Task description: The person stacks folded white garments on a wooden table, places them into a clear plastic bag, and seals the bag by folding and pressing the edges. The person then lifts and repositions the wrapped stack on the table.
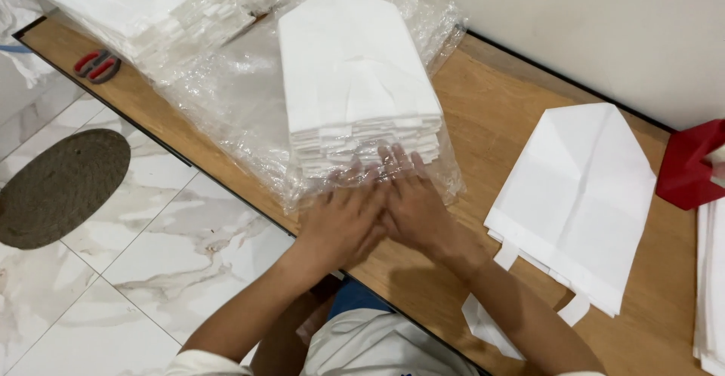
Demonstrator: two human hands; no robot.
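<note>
Both hands lie flat, side by side and touching, at the near edge of a stack of folded white bags (pixel 355 81) wrapped in clear plastic film (pixel 226 89) on the wooden surface (pixel 491 119). The left hand (pixel 343 221) and right hand (pixel 411 206) have their fingers (pixel 396 161) extended and slightly spread, pressing the film against the stack's front. A single white bag (pixel 578 195) lies apart to the right, red-handled scissors (pixel 97 66) far left.

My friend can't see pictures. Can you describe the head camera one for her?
Two bare hands, left hand and right hand, press a tall stack of folded white bags in clear plastic wrap on a wooden table.
</note>
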